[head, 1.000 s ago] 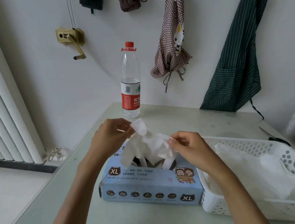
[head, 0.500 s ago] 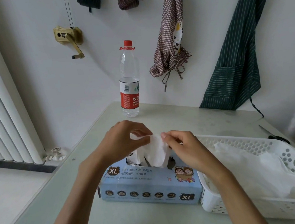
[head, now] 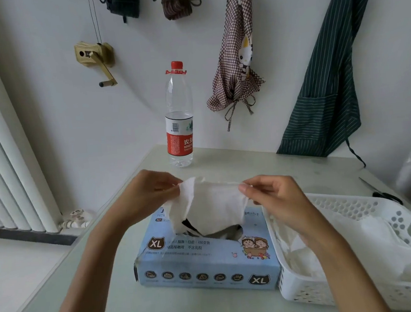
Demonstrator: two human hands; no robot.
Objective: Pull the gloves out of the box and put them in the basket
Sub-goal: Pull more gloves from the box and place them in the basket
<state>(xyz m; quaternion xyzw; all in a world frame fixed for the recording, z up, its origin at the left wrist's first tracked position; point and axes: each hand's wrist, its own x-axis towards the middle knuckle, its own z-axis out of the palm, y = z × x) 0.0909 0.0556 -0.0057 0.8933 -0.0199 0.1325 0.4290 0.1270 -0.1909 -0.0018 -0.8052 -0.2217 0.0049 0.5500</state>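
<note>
The fingers [head: 174,183] of the left hand [head: 148,193] were curled and pinched the left top corner of a white glove [head: 211,205]. The fingers [head: 248,189] of the right hand [head: 277,194] were curled too, thumb against forefinger, and pinched the glove's right top corner. Between the two hands the top edge of the glove was stretched flat, and the sheet hung down from it over the opening of the blue box [head: 206,267]. Its lower edge reached the dark opening; whether it was wholly free of the box could not be told, since the glove itself hid most of the slot. The finger part of the glove could not be made out.

The box lay flat on the pale desk [head: 93,302], its right end touching the white perforated basket [head: 353,205]. White gloves [head: 386,247] already lay in the basket, partly covered by the right forearm; the basket's right side was cut off by the frame edge. Behind the hands a clear water bottle [head: 178,118] with a red cap stood upright near the wall. Dark scissors [head: 387,196] lay beyond the basket, mostly hidden by its rim. A checked apron [head: 236,61] and a green striped apron [head: 329,82] hung on the wall.
</note>
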